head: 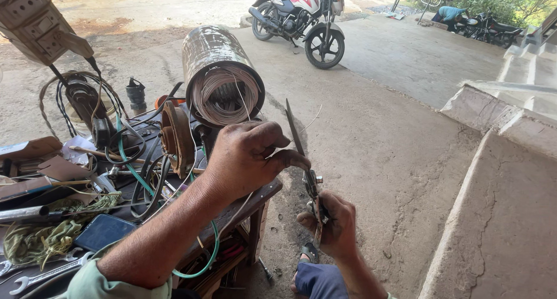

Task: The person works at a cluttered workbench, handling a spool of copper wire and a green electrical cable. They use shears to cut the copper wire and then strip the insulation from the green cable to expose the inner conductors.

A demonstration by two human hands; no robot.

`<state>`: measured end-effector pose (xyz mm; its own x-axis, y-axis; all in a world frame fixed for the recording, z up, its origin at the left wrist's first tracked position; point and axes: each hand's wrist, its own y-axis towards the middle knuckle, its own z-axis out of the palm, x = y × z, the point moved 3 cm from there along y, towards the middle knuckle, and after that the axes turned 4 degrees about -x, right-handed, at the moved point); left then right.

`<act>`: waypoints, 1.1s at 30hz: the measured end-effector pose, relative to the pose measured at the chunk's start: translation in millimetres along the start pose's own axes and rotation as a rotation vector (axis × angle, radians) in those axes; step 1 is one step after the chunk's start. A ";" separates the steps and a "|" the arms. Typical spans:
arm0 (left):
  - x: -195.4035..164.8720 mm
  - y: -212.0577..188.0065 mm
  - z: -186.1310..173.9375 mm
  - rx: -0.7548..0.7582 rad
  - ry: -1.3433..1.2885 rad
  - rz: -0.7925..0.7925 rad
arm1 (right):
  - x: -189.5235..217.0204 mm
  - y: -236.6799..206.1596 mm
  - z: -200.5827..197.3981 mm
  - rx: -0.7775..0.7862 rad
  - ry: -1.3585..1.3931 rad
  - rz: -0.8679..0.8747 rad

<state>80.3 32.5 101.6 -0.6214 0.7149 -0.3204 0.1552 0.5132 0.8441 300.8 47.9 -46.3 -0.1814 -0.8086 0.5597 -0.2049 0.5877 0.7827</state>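
My left hand [249, 154] reaches out over the bench edge, with its fingertips pinched together right beside a long, narrow metal blade [293, 128]. A thin pale wire [246, 104] runs from the winding towards this hand. My right hand [329, 224] is lower, closed around the handle end of that blade tool [312, 186], which points upward. Behind my left hand stands a cylindrical motor stator [214, 61] with a copper-coloured wire winding [225, 96] showing at its open end.
A cluttered workbench [264, 190] holds tangled cables [139, 165], spanners [40, 276], a blue flat case [104, 232] and a rusty disc [176, 137]. A socket strip [35, 23] hangs top left. A motorcycle [299, 14] is parked behind; concrete ledges [493, 218] rise right. A person [452, 14] crouches far off.
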 end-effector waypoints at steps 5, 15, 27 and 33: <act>-4.2 -9.5 1.8 -0.198 0.011 0.041 | 4.2 -3.9 8.1 -0.107 -0.028 -0.078; -13.8 -22.9 3.7 -0.366 0.103 -0.055 | 6.0 -23.6 22.4 -0.345 -0.144 -0.221; 7.6 -50.9 -30.1 -0.413 -0.121 -0.061 | -42.9 -41.1 -19.7 -0.500 0.326 0.131; 7.6 -93.8 -56.7 -0.410 0.092 0.170 | -56.0 -80.4 -44.7 -0.290 0.195 0.143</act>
<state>17.5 -37.2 44.4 -0.6817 0.7183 -0.1388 -0.0445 0.1486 0.9879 370.5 44.7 -128.4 0.0039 -0.7252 0.6885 0.0951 0.6857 0.7217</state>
